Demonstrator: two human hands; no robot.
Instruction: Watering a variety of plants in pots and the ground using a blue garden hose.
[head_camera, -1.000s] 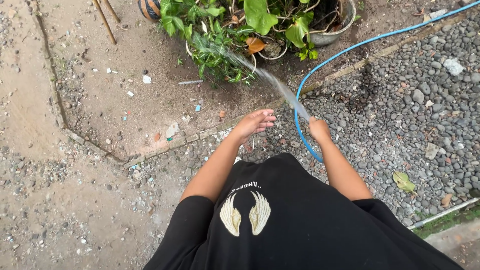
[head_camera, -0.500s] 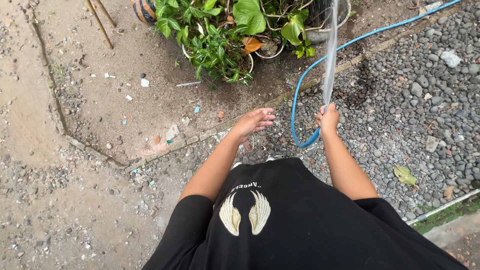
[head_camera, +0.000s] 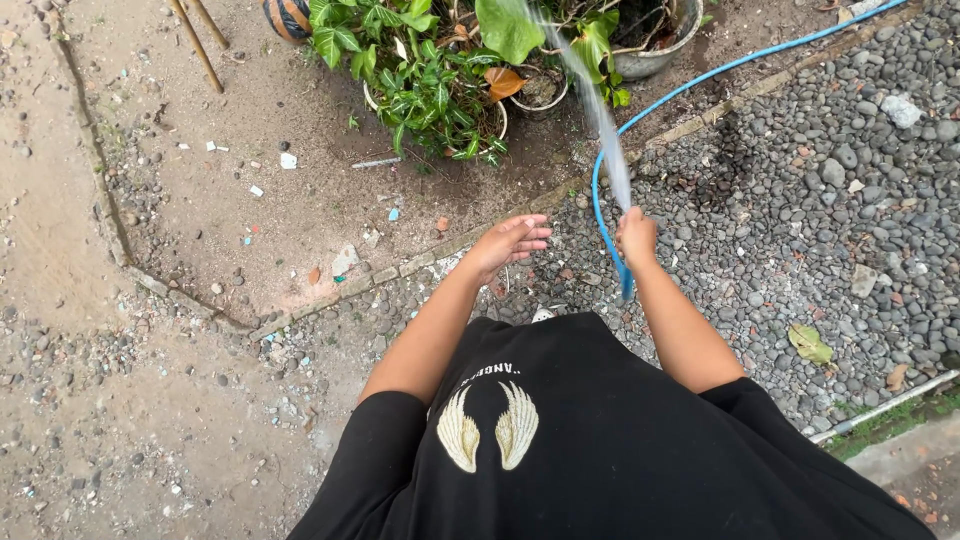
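My right hand (head_camera: 636, 236) is fisted around the smooth blue rubber hose (head_camera: 606, 160), spraying water over leafy potted plants (head_camera: 430, 85); my left hand (head_camera: 508, 243) hangs spread, empty.

Left hand (head_camera: 510, 243) held out flat, fingers (head_camera: 532, 238) loose; right hand (head_camera: 636, 235) fisted.

Outdoors, flat daylight with no hard shadows. The ground on the left is bare dirt (head_camera: 200, 130), sandy and littered with small white and blue scraps. A curved row of edging stones (head_camera: 330, 295) divides it from a bed of grey gravel (head_camera: 830, 200) on the right. Two thin sticks (head_camera: 195, 40) lean in at the top left. A yellowed leaf (head_camera: 808, 343) lies on the gravel. At the bottom right a pale pipe (head_camera: 880, 405) runs beside a strip of grass (head_camera: 900, 420) and a concrete edge (head_camera: 900, 455).
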